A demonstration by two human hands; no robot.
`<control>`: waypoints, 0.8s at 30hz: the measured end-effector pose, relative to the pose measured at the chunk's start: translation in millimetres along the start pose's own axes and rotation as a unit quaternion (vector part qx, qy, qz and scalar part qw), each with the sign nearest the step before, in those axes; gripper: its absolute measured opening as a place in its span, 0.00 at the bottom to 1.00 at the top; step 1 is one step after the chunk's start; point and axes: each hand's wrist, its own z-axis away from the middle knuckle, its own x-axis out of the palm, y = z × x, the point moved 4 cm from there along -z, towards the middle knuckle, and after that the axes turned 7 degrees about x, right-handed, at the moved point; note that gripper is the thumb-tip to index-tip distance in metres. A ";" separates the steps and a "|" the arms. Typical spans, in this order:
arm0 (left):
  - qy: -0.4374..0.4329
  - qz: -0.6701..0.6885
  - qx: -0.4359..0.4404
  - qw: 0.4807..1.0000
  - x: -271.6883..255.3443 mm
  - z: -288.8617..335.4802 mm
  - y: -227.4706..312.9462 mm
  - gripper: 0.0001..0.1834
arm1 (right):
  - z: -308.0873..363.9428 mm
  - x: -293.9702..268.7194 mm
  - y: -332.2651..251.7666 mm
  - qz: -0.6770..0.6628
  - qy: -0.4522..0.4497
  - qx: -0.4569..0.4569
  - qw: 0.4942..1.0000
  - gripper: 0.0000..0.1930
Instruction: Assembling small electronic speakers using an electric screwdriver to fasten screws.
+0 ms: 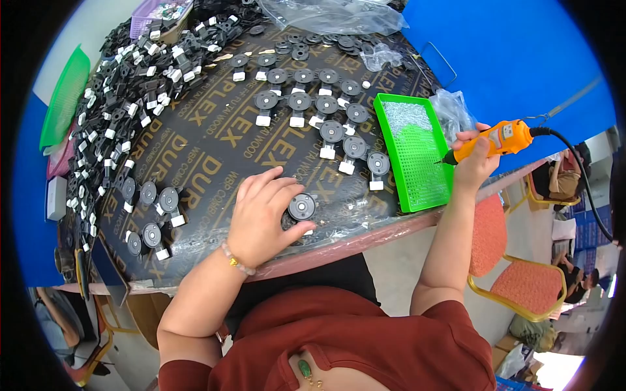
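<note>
On the dark, print-covered bench (228, 151), the person's left hand (264, 210) lies palm down near the front edge, fingers spread and curved around a round black part (302, 206), with the thumb at its near side; whether this grip presses on the part or merely rests about it, I cannot tell. A beaded bracelet (236, 260) circles that wrist. The right hand (476, 159) has its grip closed around an orange electric screwdriver (507, 138), whose dark tip points left above the right side of a green tray (390, 146). Small silvery pieces (405, 115) heap at the tray's far end, thinning out toward the near end. A black cable (590, 195) runs from the back of the tool and curves down at the right. Left of the tray, more round black parts with white ends (299, 102) stand out in loose rows across the middle of the bench, and a smaller cluster (151, 234) lies left of the left hand. Farther left spreads a large pile of black and white pieces (143, 78), with a purple basket (140, 25) at its far end. A clear plastic bag (339, 16) lies along the far edge.
</note>
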 end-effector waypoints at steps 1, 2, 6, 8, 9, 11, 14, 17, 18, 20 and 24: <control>0.000 -0.001 -0.001 1.000 0.1 0.3 -0.1 0.29 | 0.1 0.4 -0.5 -0.001 -0.001 0.001 1.000 0.21; 0.003 0.000 -0.001 1.000 0.3 0.5 -0.3 0.29 | -0.1 0.5 -1.4 -0.008 0.004 0.002 1.000 0.21; 0.007 0.001 0.000 1.000 0.2 1.1 -0.7 0.28 | -0.6 0.2 -2.5 -0.003 0.009 0.011 1.000 0.23; 0.009 0.005 0.000 1.000 2.5 3.0 -3.0 0.27 | -0.3 1.8 -8.9 -0.016 0.018 0.004 1.000 0.25; 0.011 0.010 0.002 1.000 3.8 3.9 -3.9 0.27 | 0.4 2.0 -15.0 -0.027 0.030 -0.003 0.999 0.26; 0.005 0.018 -0.007 1.000 5.5 4.5 -5.1 0.27 | 3.0 9.8 -41.2 -0.044 0.017 -0.024 0.999 0.33; -0.002 0.035 -0.019 0.999 6.8 4.7 -5.0 0.28 | 22.8 38.7 -74.4 -0.137 -0.035 -0.018 0.990 0.37; -0.002 0.079 -0.029 0.996 12.1 6.5 -6.2 0.27 | 52.0 91.4 -94.8 -0.254 -0.180 -0.032 0.950 0.39; -0.002 0.077 -0.033 0.996 13.4 6.9 -6.6 0.27 | 63.0 109.8 -98.7 -0.283 -0.219 -0.025 0.933 0.38; -0.002 0.087 -0.040 0.995 13.5 9.7 -9.0 0.27 | 81.9 139.1 -98.2 -0.322 -0.260 0.110 0.904 0.38; 0.016 0.088 -0.024 0.996 12.2 8.1 -8.0 0.25 | 101.4 174.7 -94.5 -0.353 -0.300 0.177 0.868 0.37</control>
